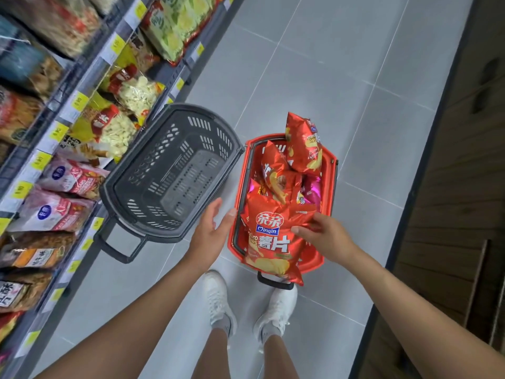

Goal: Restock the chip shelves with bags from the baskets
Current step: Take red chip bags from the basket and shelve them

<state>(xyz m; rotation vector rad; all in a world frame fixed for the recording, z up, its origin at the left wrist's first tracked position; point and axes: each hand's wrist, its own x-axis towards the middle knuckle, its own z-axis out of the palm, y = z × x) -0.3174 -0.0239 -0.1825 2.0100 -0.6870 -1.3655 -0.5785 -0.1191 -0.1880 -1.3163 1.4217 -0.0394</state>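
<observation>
A red basket stands on the floor in front of me, filled with several red chip bags and a magenta one. The nearest big red chip bag hangs over the basket's near rim, and my right hand pinches its right edge. My left hand hovers open just left of that bag, fingers spread, touching nothing. An empty dark grey basket sits to the left of the red one. The chip shelves run along the left, stocked with snack bags.
Yellow price tags line the shelf edges. Grey tiled floor stretches ahead between the shelves and a dark wooden fixture on the right. My two white shoes stand just behind the baskets.
</observation>
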